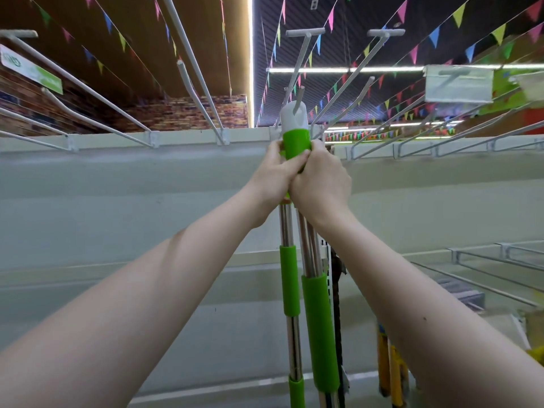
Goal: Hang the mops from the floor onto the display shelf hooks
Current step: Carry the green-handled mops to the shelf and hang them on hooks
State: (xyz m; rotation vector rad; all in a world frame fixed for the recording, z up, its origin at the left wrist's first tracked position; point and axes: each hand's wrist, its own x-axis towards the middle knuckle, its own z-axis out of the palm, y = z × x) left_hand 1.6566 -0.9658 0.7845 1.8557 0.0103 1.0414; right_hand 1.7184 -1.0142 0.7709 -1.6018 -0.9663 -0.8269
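Mop (295, 142) is held high at the hook (298, 100), squeezed by the left grip (272, 169) and right grip (321, 184). Its white cap (293, 117) seems hooked; if not, it could be dropped when let go.

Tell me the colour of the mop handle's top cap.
White cap, above a green grip; head view.

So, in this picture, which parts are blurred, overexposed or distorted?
Head view: the long white ceiling light strip is overexposed; the clear plastic label holder at the right edge is blurred; the wide lens bows the pale grey shelf rail; the left hand, right hand and green-and-white plastic mop grip look sharp.
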